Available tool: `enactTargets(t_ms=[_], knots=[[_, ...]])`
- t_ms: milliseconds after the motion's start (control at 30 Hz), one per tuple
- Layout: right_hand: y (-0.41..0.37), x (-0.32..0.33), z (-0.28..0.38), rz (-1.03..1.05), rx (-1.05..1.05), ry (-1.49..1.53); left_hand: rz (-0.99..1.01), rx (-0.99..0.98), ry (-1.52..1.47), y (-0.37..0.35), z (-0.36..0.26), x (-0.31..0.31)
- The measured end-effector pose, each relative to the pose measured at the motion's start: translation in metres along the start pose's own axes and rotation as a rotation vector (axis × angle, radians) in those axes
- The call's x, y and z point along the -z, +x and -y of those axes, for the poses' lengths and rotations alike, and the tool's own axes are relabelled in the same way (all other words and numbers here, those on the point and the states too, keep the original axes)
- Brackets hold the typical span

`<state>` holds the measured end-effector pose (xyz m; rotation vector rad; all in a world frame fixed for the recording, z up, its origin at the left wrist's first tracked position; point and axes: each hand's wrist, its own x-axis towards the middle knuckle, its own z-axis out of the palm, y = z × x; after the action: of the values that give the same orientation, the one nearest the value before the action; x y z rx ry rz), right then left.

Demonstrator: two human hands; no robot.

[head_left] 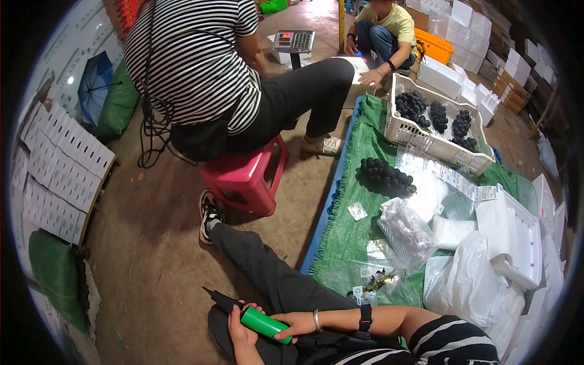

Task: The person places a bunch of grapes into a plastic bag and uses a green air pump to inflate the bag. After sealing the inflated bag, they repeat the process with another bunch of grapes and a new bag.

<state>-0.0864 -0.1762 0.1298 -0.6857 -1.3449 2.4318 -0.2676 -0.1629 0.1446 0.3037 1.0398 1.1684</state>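
Green-and-black tool (266, 325) is held left of the near end of the green mat (344, 246) | it is clasped by left hand (239, 326) and right hand (295, 325) | black tip (214, 295) is best steadied, angled clear of the leg (258, 263)

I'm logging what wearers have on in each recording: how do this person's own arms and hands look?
Both the right hand and left hand are ungloved. The right arm has a short black-and-white striped sleeve, a silvery bangle and, nearer the elbow, a black wristband. Nothing worn shows on the left forearm; its sleeve is out of view.
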Motion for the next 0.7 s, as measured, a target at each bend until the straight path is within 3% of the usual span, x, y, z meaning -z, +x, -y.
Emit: enactTargets(t_ms=[700], knots=[[-0.0025, 0.0001, 0.0033, -0.002, 0.001, 0.023, 0.001, 0.003, 0.009, 0.0022, 0.0011, 0.0012]])
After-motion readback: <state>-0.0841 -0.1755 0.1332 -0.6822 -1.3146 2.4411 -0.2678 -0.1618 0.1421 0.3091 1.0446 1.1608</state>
